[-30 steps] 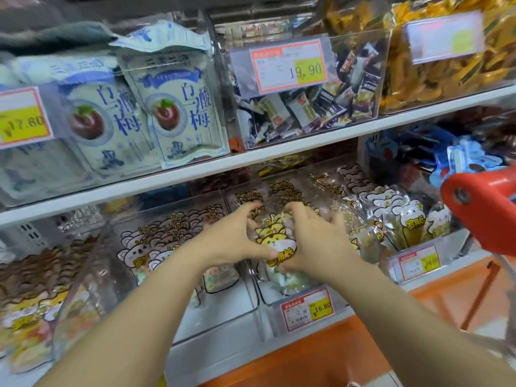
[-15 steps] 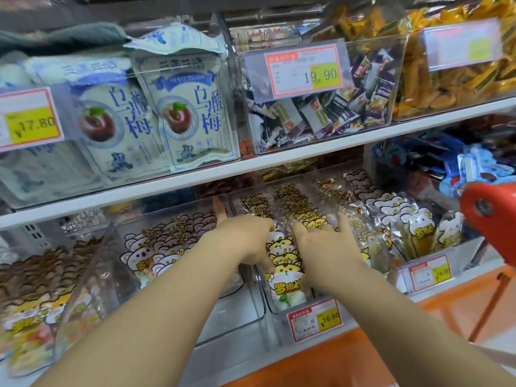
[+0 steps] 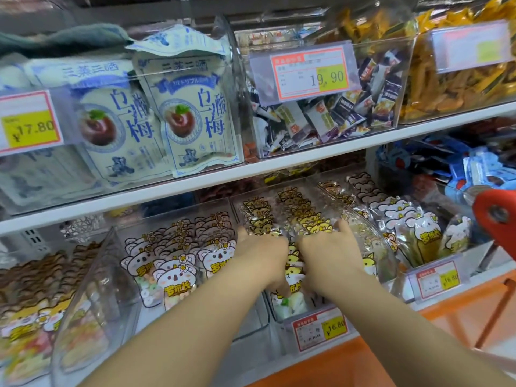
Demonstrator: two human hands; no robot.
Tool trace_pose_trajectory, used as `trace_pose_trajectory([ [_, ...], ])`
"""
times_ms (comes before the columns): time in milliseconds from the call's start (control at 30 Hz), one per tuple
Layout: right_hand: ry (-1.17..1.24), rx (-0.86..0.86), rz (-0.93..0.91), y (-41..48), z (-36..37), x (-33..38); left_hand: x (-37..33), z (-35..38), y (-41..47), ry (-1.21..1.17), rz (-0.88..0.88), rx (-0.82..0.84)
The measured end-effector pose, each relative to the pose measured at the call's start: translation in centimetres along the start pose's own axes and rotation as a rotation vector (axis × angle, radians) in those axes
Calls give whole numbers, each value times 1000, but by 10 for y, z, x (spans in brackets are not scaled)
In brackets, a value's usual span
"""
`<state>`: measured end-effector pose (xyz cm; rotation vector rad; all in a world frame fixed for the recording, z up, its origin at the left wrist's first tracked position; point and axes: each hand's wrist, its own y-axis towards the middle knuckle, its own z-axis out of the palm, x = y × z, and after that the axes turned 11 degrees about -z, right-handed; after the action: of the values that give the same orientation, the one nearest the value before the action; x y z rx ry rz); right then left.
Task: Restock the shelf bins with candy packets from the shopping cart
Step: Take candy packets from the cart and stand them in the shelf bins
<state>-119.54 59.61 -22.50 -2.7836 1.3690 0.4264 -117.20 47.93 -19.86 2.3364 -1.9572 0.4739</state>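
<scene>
The yellow cat candy packets (image 3: 293, 270) stand in a row inside the middle clear bin (image 3: 269, 317) on the lower shelf. Both my hands reach into that bin from the front. My left hand (image 3: 262, 254) lies over the left side of the front packets with its thumb raised and its fingers curled down on them. My right hand (image 3: 329, 254) mirrors it on the right side, one finger stretched toward the back of the row. The front packets are squeezed between the two hands, which hide their tops.
A bin of koala packets (image 3: 173, 275) sits to the left and a bin of white animal packets (image 3: 418, 233) to the right. The upper shelf (image 3: 279, 163) overhangs the bins. The red cart handle (image 3: 497, 219) juts in at the right edge. Price tags hang on the bin fronts.
Both hands carried a yellow cat packet from above the bin down into it, then slid further back along the row. The camera moved closer.
</scene>
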Motion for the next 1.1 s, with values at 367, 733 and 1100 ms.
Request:
trace_pose_trajectory([
  [367,129,-133,-12,-11,11,-9,-3,10,-9,29,-118,-224],
  [733,1915,66,329,-43,-42,8,29,-3,5,-323,37,46],
  [1100,2571,-88,926,-32,-14,37,34,7,9,-416,67,-27],
])
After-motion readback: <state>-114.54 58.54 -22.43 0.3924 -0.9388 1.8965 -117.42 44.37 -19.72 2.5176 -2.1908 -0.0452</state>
